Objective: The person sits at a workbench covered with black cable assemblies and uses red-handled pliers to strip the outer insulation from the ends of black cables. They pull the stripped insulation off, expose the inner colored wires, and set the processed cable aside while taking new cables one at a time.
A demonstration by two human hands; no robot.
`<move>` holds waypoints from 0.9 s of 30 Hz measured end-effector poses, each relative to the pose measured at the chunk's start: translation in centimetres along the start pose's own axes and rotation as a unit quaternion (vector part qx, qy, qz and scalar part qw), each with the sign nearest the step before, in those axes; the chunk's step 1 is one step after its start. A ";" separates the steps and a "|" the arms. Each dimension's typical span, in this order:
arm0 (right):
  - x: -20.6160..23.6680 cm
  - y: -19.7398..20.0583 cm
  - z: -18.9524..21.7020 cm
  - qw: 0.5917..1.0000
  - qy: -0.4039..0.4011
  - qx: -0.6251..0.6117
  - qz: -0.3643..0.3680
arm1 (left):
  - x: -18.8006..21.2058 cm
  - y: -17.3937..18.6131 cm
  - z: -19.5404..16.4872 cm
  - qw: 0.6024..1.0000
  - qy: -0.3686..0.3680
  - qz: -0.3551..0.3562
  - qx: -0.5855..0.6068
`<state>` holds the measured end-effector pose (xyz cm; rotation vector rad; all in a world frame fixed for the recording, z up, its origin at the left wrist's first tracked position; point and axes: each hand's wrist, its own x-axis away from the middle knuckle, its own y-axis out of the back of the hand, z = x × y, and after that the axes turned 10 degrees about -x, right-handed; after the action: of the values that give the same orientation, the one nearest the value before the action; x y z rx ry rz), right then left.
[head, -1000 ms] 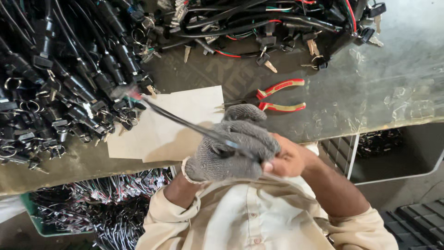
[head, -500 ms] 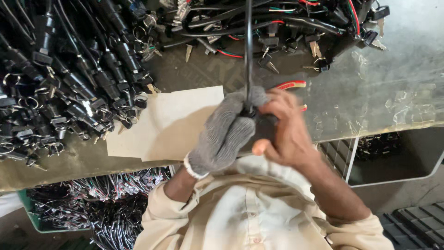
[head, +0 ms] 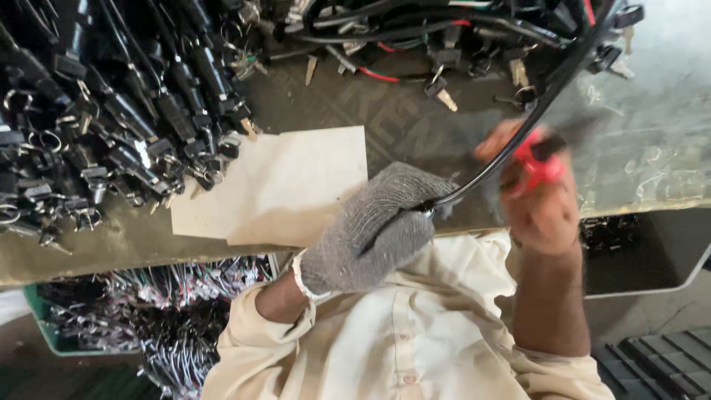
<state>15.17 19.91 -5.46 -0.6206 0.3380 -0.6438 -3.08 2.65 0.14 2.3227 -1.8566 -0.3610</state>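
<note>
My left hand (head: 374,230), in a grey knitted glove, is closed around the end of a black cable (head: 533,111) that curves up and to the right toward the pile at the back. My right hand (head: 537,196), bare, is blurred with motion and grips red-handled pliers (head: 537,164) right beside the cable, just above the bench's front edge. The plier jaws are hidden by blur.
A pale sheet of card (head: 289,189) lies on the worn bench (head: 652,141). Heaps of black cable assemblies with keys (head: 111,111) cover the left and back (head: 444,37). A green crate of wires (head: 133,311) sits below left, a dark tray (head: 644,252) below right.
The cable swung from pointing left, to upright, to leaning right. My right hand left the cable, reached right and picked up the red-handled pliers that lay on the bench.
</note>
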 end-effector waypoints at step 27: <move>-0.4 -5.3 0.0 0.758 0.047 0.642 0.104 | 1.6 -1.6 -0.2 0.978 -0.021 -0.116 -0.175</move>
<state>12.46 16.86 -2.13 0.7794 -0.0065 -0.5409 -1.17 1.44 -0.29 2.2970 -1.3982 -0.7063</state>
